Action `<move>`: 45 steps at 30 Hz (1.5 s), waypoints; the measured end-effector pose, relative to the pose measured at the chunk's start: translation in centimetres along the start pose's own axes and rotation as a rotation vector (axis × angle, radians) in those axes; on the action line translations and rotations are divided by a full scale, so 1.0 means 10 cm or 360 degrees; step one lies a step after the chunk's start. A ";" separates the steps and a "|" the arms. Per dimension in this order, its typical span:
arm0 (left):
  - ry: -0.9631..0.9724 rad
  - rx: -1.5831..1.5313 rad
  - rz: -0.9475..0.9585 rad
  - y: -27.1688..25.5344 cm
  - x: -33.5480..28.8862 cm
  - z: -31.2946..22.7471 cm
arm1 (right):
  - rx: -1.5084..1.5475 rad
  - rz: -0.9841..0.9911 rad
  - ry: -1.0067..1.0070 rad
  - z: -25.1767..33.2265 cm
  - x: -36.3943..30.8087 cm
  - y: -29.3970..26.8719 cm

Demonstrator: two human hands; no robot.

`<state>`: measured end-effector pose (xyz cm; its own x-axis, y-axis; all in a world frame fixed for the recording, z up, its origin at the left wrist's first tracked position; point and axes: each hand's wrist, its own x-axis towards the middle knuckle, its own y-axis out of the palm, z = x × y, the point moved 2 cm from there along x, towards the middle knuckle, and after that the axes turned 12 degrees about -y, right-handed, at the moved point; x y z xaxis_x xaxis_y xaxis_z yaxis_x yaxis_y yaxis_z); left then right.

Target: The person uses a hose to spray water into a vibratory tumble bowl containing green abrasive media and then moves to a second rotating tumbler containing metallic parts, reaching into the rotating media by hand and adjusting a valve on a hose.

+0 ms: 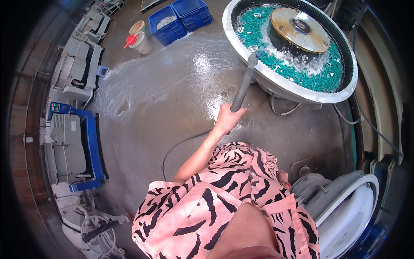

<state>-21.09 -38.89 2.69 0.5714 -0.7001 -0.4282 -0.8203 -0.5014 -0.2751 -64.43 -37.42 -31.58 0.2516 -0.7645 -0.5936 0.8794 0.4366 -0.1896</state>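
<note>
"Your left hand [230,119] is clasping a grey tubular hose [245,85], reaching beyond it to a round white-rimmed tub [330,98]."
"Your right hand [282,176]?"
"Pink-black shirt [189,220] is mostly hiding it; can't tell its grip."

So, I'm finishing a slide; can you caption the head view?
Left hand gripping a grey tubular hose pointed toward a round, white-rimmed tub of small green pellets.

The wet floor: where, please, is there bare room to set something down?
The floor is bare between the blue and grey machine and black hose, and between the blue plastic crates and thick grey hose. Round pale buckets crowd the crates.
</note>
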 end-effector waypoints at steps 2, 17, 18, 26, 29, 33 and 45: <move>-0.0026 -0.0032 0.0010 -0.01 -0.01 0.00 | 0.0262 -0.0061 0.0335 0.08 0.09 -0.06; -0.0013 -0.0086 0.0014 -0.01 -0.06 -0.09 | 0.0101 0.0106 0.0343 0.60 0.51 -0.03; -0.0006 -0.0091 0.0012 -0.02 -0.05 -0.07 | 0.0077 0.0111 0.0314 0.61 0.49 -0.02; 0.0020 -0.0126 0.0068 -0.08 0.05 0.09 | 0.0142 0.0001 0.0447 0.40 0.23 -0.19; 0.0016 -0.0115 0.0065 -0.07 0.07 0.09 | 0.0174 -0.0066 0.0522 0.27 0.13 -0.26; 0.0025 -0.0067 0.0064 -0.09 0.10 0.12 | 0.0203 -0.0085 0.0543 0.29 0.03 -0.22; 0.0115 -0.0151 0.0091 -0.15 0.05 0.15 | 0.0165 -0.0094 0.0448 0.49 0.11 -0.09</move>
<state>-19.63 -37.68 1.58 0.5270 -0.7620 -0.3765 -0.8477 -0.5031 -0.1682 -62.96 -40.96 -28.29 0.0899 -0.6194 -0.7799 0.9294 0.3336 -0.1578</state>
